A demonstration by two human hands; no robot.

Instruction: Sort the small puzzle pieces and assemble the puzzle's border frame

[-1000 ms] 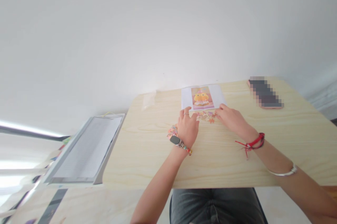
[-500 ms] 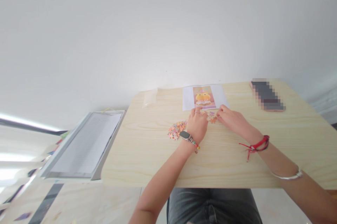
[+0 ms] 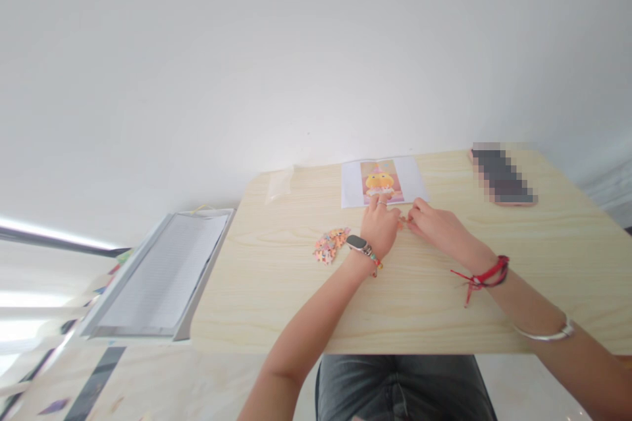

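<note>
hands (image 3: 382, 226) fingertip to fingertip over pieces (image 3: 402, 223)

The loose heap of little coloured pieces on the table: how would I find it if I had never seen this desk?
Start at the pale wooden table and find the left hand with its wristwatch. The heap of puzzle pieces lies just outside that wrist, toward the grey tray. It is the only scattered, multicoloured cluster; the printed picture sheet beyond is flat and whole.

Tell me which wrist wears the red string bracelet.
The right wrist: the red string bracelet sits behind the right hand. The left hand's wrist carries a watch and beaded band instead.
</note>
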